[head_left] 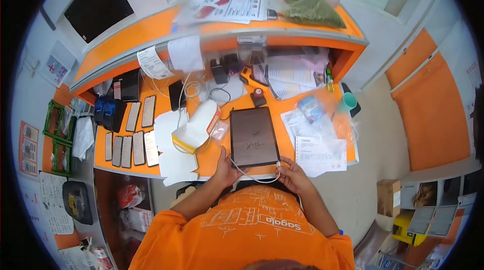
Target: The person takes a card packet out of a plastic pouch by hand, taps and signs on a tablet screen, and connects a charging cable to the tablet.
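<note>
A dark tablet [254, 136] with handwritten scribbles on its screen lies at the front edge of the orange desk. My left hand [226, 169] grips its lower left corner, thumb along the side and the other fingers partly hidden. At the opposite lower corner, my right hand [293, 175] pinches the end of a white cable [257, 180] against or close to the tablet's edge; whether the plug is inserted I cannot tell. The cable loops below the tablet between both hands. Left of the tablet sits an opened white, yellow and red carton [199, 126].
Several phones [126, 150] lie in rows on the desk's left side. Papers [321, 154] and a green cup [347, 102] are on the right. Behind the tablet are a red-and-black stamp [258, 97] and an orange-and-black handheld device [250, 78]. A raised shelf [217, 36] spans the back.
</note>
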Available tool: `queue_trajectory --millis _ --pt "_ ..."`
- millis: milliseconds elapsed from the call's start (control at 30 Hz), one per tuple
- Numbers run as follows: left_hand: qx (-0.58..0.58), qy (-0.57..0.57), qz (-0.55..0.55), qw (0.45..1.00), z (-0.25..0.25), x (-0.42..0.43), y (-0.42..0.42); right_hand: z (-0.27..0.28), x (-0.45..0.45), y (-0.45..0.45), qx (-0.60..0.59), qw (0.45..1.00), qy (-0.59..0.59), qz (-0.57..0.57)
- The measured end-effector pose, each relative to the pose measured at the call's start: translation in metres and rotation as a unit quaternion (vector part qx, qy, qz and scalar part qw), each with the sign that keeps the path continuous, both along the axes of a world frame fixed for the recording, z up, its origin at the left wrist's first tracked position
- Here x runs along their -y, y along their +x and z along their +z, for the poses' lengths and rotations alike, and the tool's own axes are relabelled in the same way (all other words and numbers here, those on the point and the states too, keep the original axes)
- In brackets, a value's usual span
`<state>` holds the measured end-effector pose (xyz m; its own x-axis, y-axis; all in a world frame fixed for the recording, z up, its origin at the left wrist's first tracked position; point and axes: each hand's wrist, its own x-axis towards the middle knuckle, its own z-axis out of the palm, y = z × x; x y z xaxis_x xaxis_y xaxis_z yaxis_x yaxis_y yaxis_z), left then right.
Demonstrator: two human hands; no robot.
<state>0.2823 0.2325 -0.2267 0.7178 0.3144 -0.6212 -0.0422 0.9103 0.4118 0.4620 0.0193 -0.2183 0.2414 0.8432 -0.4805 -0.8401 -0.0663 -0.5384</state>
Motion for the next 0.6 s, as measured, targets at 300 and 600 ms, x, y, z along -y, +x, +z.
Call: queue_trajectory --millis 300,600 --pt "0.037 -0.035 0.046 0.998 -0.004 0.002 0.024 0.038 -0.017 -0.009 0.013 1.000 -0.018 0.002" --pt "-0.009 -0.046 0.032 0.998 0.030 -0.004 0.038 0.064 -0.024 -0.017 0.084 0.995 -0.052 -0.008"
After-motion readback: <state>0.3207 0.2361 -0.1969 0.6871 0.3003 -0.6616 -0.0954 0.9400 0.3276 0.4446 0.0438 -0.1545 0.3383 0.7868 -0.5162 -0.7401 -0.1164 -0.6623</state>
